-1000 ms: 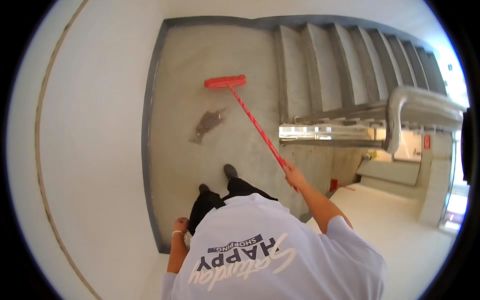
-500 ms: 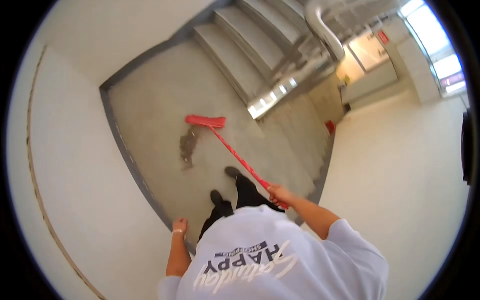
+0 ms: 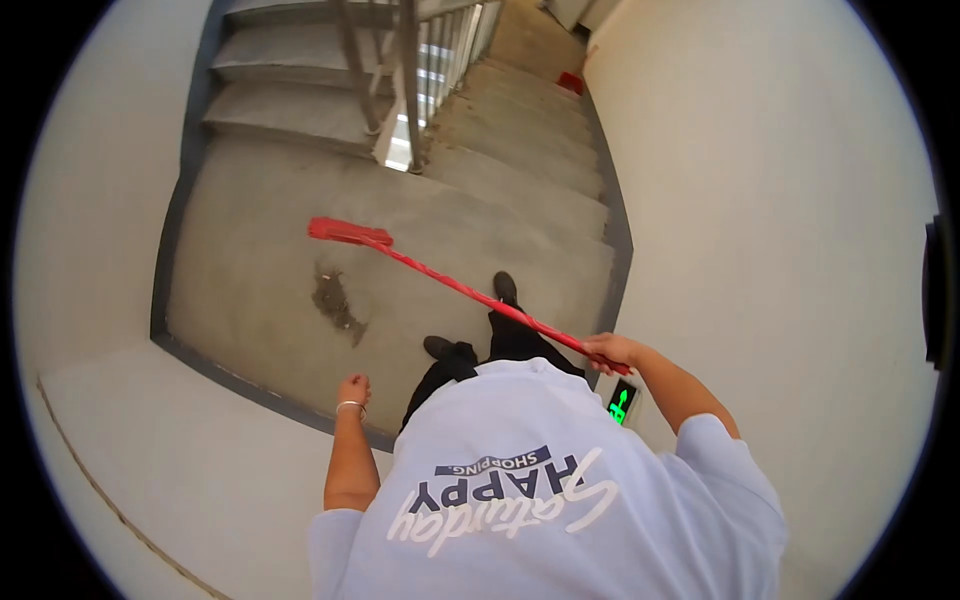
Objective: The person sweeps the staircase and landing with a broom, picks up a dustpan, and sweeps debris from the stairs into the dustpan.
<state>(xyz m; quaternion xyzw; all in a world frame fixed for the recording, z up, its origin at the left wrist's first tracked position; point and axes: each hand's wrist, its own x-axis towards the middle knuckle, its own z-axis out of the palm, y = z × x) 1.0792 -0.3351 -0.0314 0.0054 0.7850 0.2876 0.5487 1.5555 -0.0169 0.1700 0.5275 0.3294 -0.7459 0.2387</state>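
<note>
A red broom (image 3: 470, 291) runs from my right side across to the left, its red head (image 3: 350, 232) over the grey landing floor. My right hand (image 3: 612, 353) is wrapped round the end of its handle. Just below the broom head in view, a dark patch of dirt (image 3: 336, 300) lies on the floor. My left hand (image 3: 354, 389) hangs by my left side, a white band on the wrist; its fingers are curled and nothing shows in them.
Steps (image 3: 290, 105) rise at the upper left beside a metal railing (image 3: 408, 80). Other steps (image 3: 530, 140) go down at the upper middle, with a red object (image 3: 570, 82) beyond. A green lit sign (image 3: 621, 400) is near my right arm. White walls stand on both sides.
The view has turned, so the stairs now lie at the top and the descending steps show ahead. The broom, still in my right hand, lies closer to level across the view. My feet have shifted.
</note>
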